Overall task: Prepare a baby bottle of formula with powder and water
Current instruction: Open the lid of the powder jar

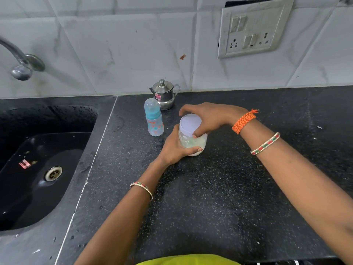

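Plainly, both hands were on a clear plastic powder jar [193, 142] that stood on the black speckled counter [219, 188], a little back from its middle. The left hand [176, 148] wrapped round the jar's lower body, its grip closed with the fingers curled across the front and the fingernails showing near the base. The right hand [206, 117] came over from the right and clasped the pale lilac lid [191, 124], thumb at the near rim and fingers curved round the far rim, so that its grip was closed on the lid. The lid sat on the jar's mouth; whether it was tight or loosened could not be told. Through the jar wall a whitish powder showed, filling the lower part.

Just left of the jar, apart from it, a baby bottle [153, 119] stood upright with a clear domed cap, a teal collar and a frosted body printed with orange and teal marks. Behind the bottle, close to the tiled wall [124, 44], stood a small lidded steel pot [165, 94] with a handle and a pink sticker.

At the counter's left end lay a black sink [23, 188] with a steel drain, a tap [21, 62] above it. A switch and socket plate [252, 29] was fixed to the wall at the right.
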`<state>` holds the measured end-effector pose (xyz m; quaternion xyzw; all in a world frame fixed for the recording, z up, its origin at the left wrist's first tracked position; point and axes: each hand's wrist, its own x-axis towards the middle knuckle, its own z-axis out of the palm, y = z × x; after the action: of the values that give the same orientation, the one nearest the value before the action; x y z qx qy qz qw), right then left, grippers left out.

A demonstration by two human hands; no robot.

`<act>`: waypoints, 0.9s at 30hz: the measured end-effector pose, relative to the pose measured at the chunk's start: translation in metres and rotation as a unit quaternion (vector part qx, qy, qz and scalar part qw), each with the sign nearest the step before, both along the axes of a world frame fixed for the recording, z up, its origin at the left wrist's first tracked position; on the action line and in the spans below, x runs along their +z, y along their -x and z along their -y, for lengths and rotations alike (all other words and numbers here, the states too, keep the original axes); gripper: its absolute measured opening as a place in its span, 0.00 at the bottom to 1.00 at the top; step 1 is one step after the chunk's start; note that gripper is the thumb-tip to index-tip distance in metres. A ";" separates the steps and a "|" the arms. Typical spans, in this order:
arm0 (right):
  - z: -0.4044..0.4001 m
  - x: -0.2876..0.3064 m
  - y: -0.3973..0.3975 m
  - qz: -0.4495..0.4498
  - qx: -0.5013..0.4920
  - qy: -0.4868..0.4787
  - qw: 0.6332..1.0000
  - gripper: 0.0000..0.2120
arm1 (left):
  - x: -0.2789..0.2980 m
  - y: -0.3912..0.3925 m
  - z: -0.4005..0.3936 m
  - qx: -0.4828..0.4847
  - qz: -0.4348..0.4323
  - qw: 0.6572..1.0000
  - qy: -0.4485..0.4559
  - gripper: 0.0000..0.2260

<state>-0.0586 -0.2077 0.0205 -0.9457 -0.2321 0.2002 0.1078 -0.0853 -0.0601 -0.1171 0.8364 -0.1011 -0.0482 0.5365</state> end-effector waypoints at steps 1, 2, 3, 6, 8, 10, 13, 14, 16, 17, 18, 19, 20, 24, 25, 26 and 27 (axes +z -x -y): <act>0.004 -0.001 -0.002 0.001 -0.006 -0.011 1.000 0.38 | 0.003 -0.004 0.003 -0.007 0.000 1.000 -0.005 0.42; 0.008 -0.002 -0.004 0.007 -0.009 -0.012 1.000 0.40 | 0.006 -0.009 0.007 -0.013 0.000 1.000 -0.009 0.42; 0.012 -0.002 -0.006 0.014 -0.015 -0.012 1.000 0.41 | 0.009 -0.014 0.012 -0.016 0.000 1.000 -0.013 0.43; 0.021 0.000 -0.015 0.032 -0.042 -0.016 0.998 0.40 | 0.014 -0.031 0.028 -0.022 -0.007 0.999 -0.023 0.43; 0.025 -0.001 -0.021 0.041 -0.054 -0.015 0.998 0.37 | 0.015 -0.041 0.033 -0.029 -0.010 0.999 -0.027 0.44; 0.027 -0.004 -0.024 0.049 -0.065 -0.014 0.997 0.37 | 0.015 -0.048 0.035 -0.037 -0.012 0.999 -0.034 0.45; 0.027 -0.014 -0.021 0.063 -0.098 -0.041 0.992 0.43 | 0.011 -0.046 0.035 -0.046 -0.014 0.998 -0.043 0.46; 0.026 -0.017 -0.019 0.071 -0.110 -0.050 0.990 0.44 | 0.010 -0.044 0.035 -0.050 -0.014 0.998 -0.043 0.48; 0.025 -0.022 -0.014 0.087 -0.126 -0.055 0.987 0.43 | 0.008 -0.039 0.036 -0.048 -0.008 0.998 -0.049 0.49; 0.024 -0.024 -0.011 0.094 -0.133 -0.057 0.985 0.42 | 0.008 -0.036 0.036 -0.041 -0.004 0.998 -0.054 0.49; 0.025 -0.025 -0.009 0.099 -0.140 -0.064 0.983 0.39 | 0.008 -0.035 0.037 -0.033 -0.003 0.998 -0.058 0.47; 0.026 -0.025 -0.005 0.103 -0.147 -0.078 0.981 0.37 | 0.009 -0.034 0.037 -0.025 -0.005 0.998 -0.063 0.45; 0.027 -0.025 -0.001 0.107 -0.154 -0.097 0.977 0.35 | 0.009 -0.034 0.036 -0.019 -0.005 0.997 -0.072 0.44; 0.030 -0.033 0.015 0.181 -0.205 -0.167 0.947 0.32 | 0.013 -0.035 0.034 -0.011 0.014 0.987 -0.162 0.46; 0.030 -0.039 0.022 0.213 -0.227 -0.168 0.935 0.32 | 0.014 -0.034 0.033 -0.009 0.015 0.984 -0.178 0.48; 0.029 -0.048 0.030 0.238 -0.255 -0.174 0.921 0.32 | 0.013 -0.032 0.031 -0.006 0.012 0.983 -0.182 0.50; 0.028 -0.058 0.040 0.252 -0.285 -0.189 0.905 0.32 | 0.013 -0.029 0.028 -0.003 0.009 0.984 -0.176 0.50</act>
<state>-0.0985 -0.2355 -0.0375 -0.9525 -0.0055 -0.1319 0.2744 -0.0563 -0.0885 -0.1038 0.9180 -0.0982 -0.0597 0.3795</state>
